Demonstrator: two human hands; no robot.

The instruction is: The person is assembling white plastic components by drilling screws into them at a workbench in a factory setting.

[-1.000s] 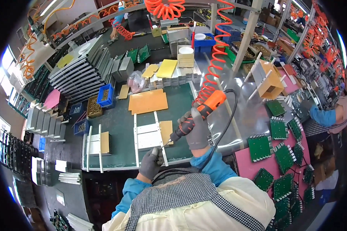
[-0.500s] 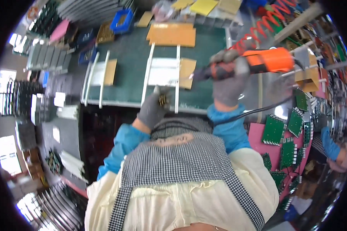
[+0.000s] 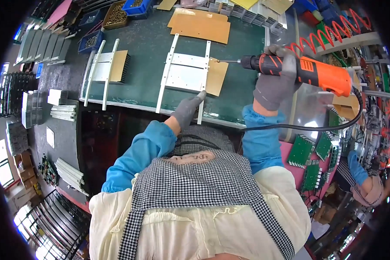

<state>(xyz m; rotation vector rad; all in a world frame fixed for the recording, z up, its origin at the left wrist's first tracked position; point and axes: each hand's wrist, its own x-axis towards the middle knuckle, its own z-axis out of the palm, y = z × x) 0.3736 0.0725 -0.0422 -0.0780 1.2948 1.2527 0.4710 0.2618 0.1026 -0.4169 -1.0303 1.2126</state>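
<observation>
My right hand [image 3: 276,82], in a grey glove, is wrapped round an orange and black electric screwdriver [image 3: 314,71]. Its thin bit points left, and a small brass-coloured piece shows at its tip, close to the upper part of the right-hand white rail [image 3: 204,65]. Two such rails lie across a flat silvery-white metal plate [image 3: 184,78]; the other is the left rail [image 3: 167,76]. My left hand [image 3: 187,110], gloved too, is closed, its fingertips at the right rail by the plate's near corner. Anything inside those fingers is hidden. Brown cardboard [image 3: 216,78] sticks out beside the plate.
A similar railed plate [image 3: 102,71] lies left on the green bench [image 3: 143,82]. Behind are cardboard sheets [image 3: 199,26] and bins of small metal parts [image 3: 115,16]. A black cable [image 3: 307,128] loops from the screwdriver past my right sleeve. Green circuit boards [image 3: 301,151] lie at right.
The screwdriver has moved slightly right and its bit now points at the right rail. My left hand has shifted right to that rail; the brass-coloured pieces seen in it no longer show.
</observation>
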